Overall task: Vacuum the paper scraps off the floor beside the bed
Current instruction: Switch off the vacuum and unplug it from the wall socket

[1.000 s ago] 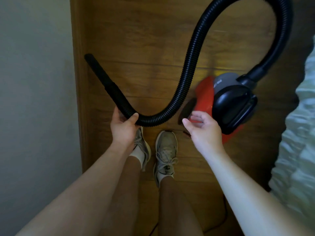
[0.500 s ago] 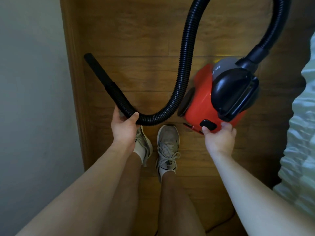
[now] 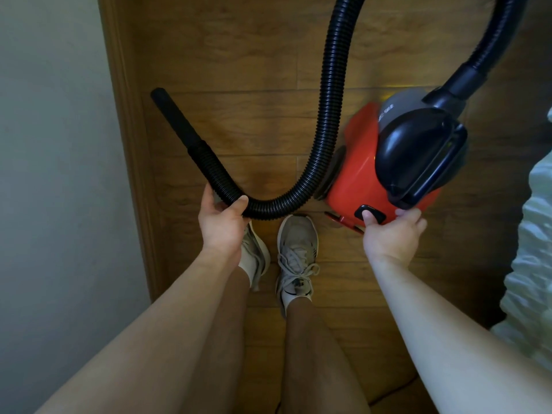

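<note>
1. The left hand [image 3: 222,225] was closed around the black ribbed hose [image 3: 330,121] close behind the rigid nozzle [image 3: 176,118], thumb over the top and fingers under it: a grip clamped on the hose.

2. The right hand [image 3: 391,234] rested on the near end of the red vacuum body [image 3: 355,171], thumb pressing a black button [image 3: 370,215], the other fingers curled round the rear edge below the black handle [image 3: 418,156]. It was touching and pressing there, not wrapped round anything.

3. The vacuum body stood on the wooden floor [image 3: 239,55] just beside the bed [image 3: 531,249], to the right of the person's shoes [image 3: 295,252].

4. The nozzle's long axis ran from the left hand up and to the left, its open tip nearest the skirting by the wall [image 3: 59,144]. From the hand the hose looped down, then away and back to the vacuum's front.

5. No paper scraps could be seen on the visible floor, so their direction from the nozzle cannot be told.

6. Judgement: the pressed button was probably the power switch. The left hand was the one to steer the tip, which would have to swing toward wherever the scraps lay.
</note>
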The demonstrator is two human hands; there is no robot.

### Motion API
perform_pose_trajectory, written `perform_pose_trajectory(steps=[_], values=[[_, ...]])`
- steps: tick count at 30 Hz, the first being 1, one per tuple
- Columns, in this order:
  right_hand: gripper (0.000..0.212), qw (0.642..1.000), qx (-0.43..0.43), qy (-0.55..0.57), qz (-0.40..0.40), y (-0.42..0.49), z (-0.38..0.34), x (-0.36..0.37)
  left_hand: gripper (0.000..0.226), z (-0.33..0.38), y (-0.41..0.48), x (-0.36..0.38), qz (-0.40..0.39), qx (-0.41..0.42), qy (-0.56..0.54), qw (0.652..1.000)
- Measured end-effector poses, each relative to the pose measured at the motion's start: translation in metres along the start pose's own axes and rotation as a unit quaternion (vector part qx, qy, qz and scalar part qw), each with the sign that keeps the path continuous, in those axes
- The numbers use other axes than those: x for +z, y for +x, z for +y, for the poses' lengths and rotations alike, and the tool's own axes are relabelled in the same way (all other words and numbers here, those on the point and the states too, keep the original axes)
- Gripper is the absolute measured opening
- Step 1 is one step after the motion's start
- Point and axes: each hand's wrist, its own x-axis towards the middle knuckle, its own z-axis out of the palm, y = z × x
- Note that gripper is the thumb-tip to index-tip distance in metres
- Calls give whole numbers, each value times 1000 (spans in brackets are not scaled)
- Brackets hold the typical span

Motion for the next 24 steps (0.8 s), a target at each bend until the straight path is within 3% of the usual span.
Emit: perform_pose_trajectory(steps=[24], values=[[58,999,-39,-7,1,7,11,2,72,-5,-5,4,-10,2,14,1000]])
